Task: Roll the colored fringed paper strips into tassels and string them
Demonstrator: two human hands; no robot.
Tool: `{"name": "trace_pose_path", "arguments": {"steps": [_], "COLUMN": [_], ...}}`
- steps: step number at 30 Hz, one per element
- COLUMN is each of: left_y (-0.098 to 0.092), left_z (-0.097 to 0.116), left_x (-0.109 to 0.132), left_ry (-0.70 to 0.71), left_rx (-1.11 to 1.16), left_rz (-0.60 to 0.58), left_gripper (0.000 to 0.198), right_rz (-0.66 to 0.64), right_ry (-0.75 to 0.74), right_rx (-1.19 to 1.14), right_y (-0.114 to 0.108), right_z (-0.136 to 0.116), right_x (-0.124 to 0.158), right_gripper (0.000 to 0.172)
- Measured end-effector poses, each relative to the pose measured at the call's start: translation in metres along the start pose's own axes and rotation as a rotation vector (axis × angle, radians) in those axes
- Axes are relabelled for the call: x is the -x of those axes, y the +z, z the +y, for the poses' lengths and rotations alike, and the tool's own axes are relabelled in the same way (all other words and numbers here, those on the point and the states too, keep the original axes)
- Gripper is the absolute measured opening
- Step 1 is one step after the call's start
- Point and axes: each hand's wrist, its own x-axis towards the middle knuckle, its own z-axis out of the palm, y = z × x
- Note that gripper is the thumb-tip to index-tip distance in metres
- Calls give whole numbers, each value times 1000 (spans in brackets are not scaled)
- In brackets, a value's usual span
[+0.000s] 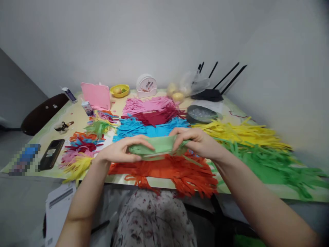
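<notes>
A folded piece of light green crepe paper (158, 146) is stretched between my two hands above the table's front edge. My left hand (125, 149) grips its left end, thumb below and fingers on top. Its right end is pinched in the fingers of my right hand (191, 140), where some thin strips stick out. Directly beneath lies fringed orange paper (154, 168), partly hanging over the edge. Behind the hands are fringed blue paper (151, 131), dark red paper (156, 118) and pink paper (149, 105).
Fringed yellow (246, 135) and green paper (269, 168) cover the right side. Multicoloured fringed bundles (79, 151) and a phone (52, 154) lie left. Toward the wall stand a pink tablet case (96, 96), a yellow bowl (120, 95), a dark round tray (191, 119) and a black router (207, 95).
</notes>
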Motion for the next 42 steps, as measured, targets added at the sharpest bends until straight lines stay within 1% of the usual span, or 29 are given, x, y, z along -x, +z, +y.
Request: {"name": "trace_pose_path", "arguments": {"steps": [1, 2, 3, 4, 5, 6, 7, 9, 11, 12, 14, 15, 16, 18, 19, 22, 25, 28, 31, 33, 35, 37, 39, 42], "left_y": [0, 2, 4, 7, 10, 12, 14, 15, 15, 15, 16, 17, 18, 20, 21, 21, 20, 23, 27, 30, 32, 33, 34, 34], "left_z": [0, 0, 0, 0, 0, 1, 1, 2, 5, 7, 13, 15, 18, 21, 21, 16, 7, -4, -13, -18, -21, -24, -27, -29], "left_x": [-1, -3, -5, -8, -11, -14, -16, -18, -18, -18, -18, -18, -18, -17, -16, -12, -6, -2, 1, 3, 6, 7, 8, 8], "left_ry": [-5, -31, -79, -143, -212, -275, -318, -364, -376, -373, -352, -335, -320, -312, -319, -372, -381, -323, -245, -191, -139, -101, -77, -62], "left_rx": [57, 110, 139, 135, 101, 51, 0, -72, -158, -211, -306, -341, -365, -382, -375, -238, -13, 106, 189, 263, 313, 353, 380, 387], "left_rz": [-4, 23, 63, 95, 106, 101, 90, 66, 67, 67, 67, 68, 70, 97, 124, 224, 298, 411, 514, 534, 539, 530, 523, 559], "left_gripper": [51, 60, 63, 59, 50, 40, 35, 36, 34, 32, 28, 28, 27, 27, 27, 24, 21, 22, 26, 23, 17, 15, 17, 15], "right_rz": [-12, -24, -38, -51, -64, -75, -91, -157, -233, -242, -193, -161, -146, -165, -170, -86, 27, 125, 178, 213, 255, 280, 279, 257], "right_ry": [-22, -43, -63, -81, -95, -104, -110, -95, -32, 14, 105, 139, 169, 227, 255, 330, 382, 385, 412, 394, 340, 305, 293, 253], "right_rx": [30, 57, 79, 99, 118, 139, 165, 232, 300, 326, 357, 364, 373, 393, 400, 341, 167, 26, -113, -181, -232, -274, -297, -261], "right_y": [0, 1, 2, 2, 2, 0, -2, -10, -18, -20, -19, -16, -10, 3, 9, 20, 21, 23, 27, 31, 33, 34, 35, 34], "right_z": [-1, -2, -3, -4, -6, -8, -11, -18, -26, -30, -33, -33, -31, -26, -23, -19, -21, -20, -12, -5, 1, 5, 7, 6], "right_x": [0, -1, -1, -1, -1, 0, 1, 5, 7, 7, 4, 2, -2, -7, -9, -10, -5, 0, 5, 8, 9, 9, 9, 7], "right_gripper": [33, 36, 38, 40, 41, 41, 41, 40, 35, 38, 56, 57, 49, 24, 18, 23, 19, 18, 26, 26, 20, 17, 16, 17]}}
